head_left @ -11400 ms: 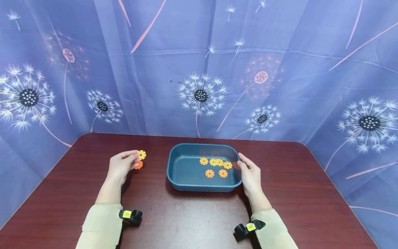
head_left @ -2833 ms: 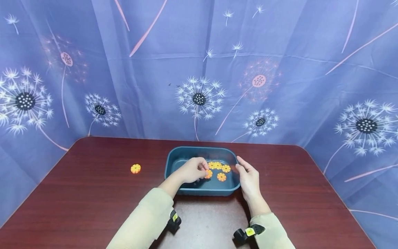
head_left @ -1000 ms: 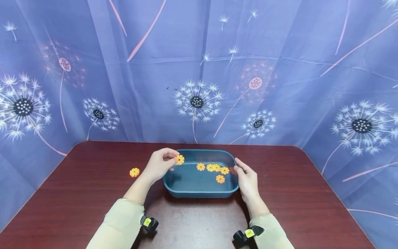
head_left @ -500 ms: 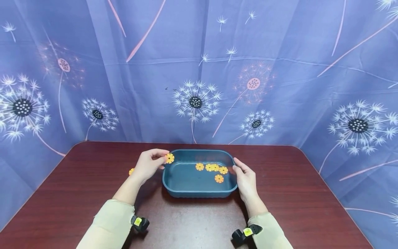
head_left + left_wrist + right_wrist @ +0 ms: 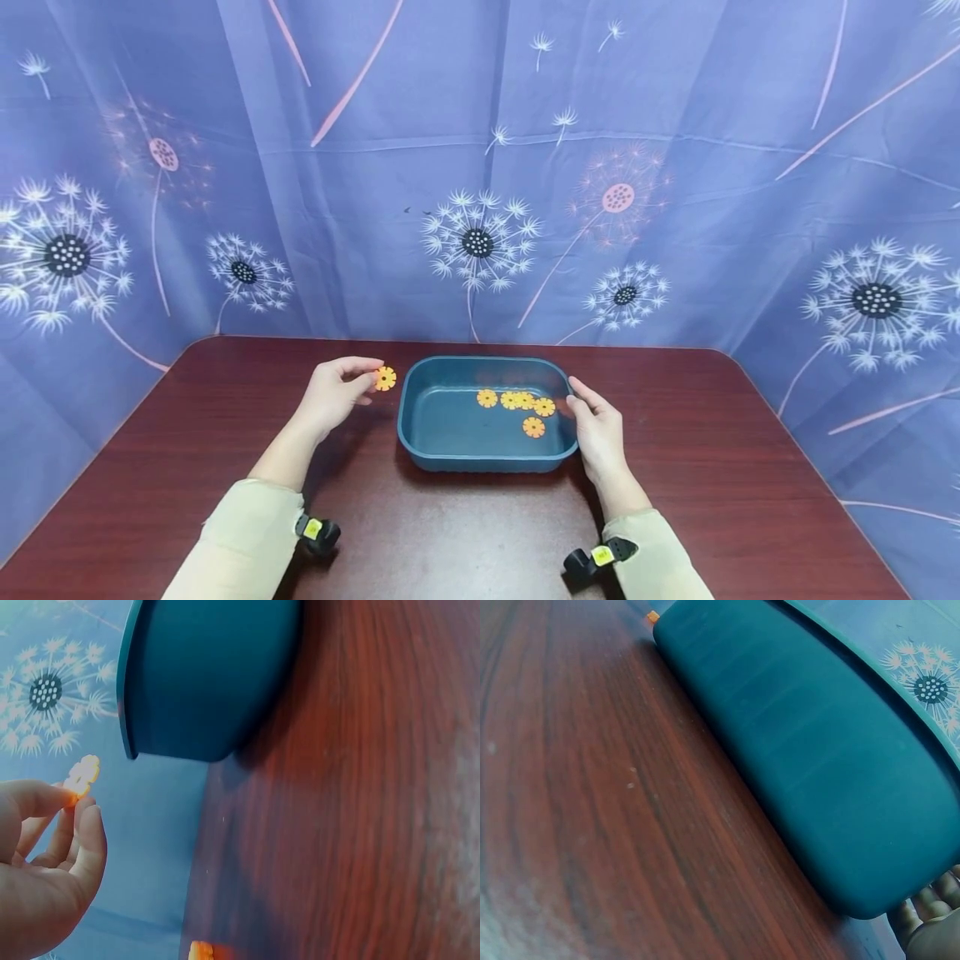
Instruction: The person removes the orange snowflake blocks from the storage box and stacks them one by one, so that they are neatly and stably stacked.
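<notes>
My left hand point(image 5: 330, 395) pinches a yellow-orange notched plastic disc point(image 5: 386, 378) between thumb and fingertips. It holds the disc raised just left of the blue-green tub point(image 5: 487, 463). In the left wrist view, that disc point(image 5: 84, 774) is seen nearly edge-on. My right hand point(image 5: 602, 433) grips the tub's right end, thumb at the rim; in the right wrist view its fingers point(image 5: 930, 900) are partly cut off. Several similar discs point(image 5: 533, 427) lie flat inside the tub, in its right half.
More orange discs point(image 5: 201, 950) lie on the table, at the bottom edge of the left wrist view; my left hand hides them in the head view. The dark red wooden table point(image 5: 480, 533) ends at a blue dandelion-print curtain point(image 5: 360, 208).
My left hand has lifted a disc out of the tub and carried it left past the rim. Earlier it held a disc over the table's left side. The right hand stays on the tub.
</notes>
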Action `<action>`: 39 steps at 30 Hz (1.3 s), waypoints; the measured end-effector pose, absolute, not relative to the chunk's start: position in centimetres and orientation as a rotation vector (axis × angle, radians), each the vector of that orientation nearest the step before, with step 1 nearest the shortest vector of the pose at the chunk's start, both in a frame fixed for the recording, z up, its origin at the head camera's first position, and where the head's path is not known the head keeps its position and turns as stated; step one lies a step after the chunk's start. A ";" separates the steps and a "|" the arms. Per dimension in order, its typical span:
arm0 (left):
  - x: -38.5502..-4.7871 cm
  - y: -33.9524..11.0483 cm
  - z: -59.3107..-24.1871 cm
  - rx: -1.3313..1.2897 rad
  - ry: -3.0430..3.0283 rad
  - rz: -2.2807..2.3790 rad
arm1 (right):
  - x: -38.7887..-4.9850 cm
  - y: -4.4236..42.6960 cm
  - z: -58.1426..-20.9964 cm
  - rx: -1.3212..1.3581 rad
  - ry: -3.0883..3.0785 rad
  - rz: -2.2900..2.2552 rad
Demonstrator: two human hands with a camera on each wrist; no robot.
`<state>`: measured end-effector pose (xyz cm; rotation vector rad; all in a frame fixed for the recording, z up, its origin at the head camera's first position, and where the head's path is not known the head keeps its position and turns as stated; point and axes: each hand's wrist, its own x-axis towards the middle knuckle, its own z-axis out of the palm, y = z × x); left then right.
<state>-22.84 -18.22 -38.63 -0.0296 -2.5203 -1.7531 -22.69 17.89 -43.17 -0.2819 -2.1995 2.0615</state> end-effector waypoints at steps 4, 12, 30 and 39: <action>-22.7 -19.1 -38.6 -0.006 -2.520 -1.729 | -22.7 17.8 -43.2 -0.270 -2.207 2.072; -22.4 -21.1 -38.4 0.054 -2.559 -1.682 | -23.0 17.6 -43.1 -0.273 -2.228 2.061; -22.1 -24.0 -38.9 0.123 -2.569 -1.663 | -22.9 17.9 -43.1 -0.301 -2.240 2.028; -22.1 -24.7 -39.3 0.195 -2.612 -1.679 | -22.7 17.9 -43.0 -0.320 -2.220 2.033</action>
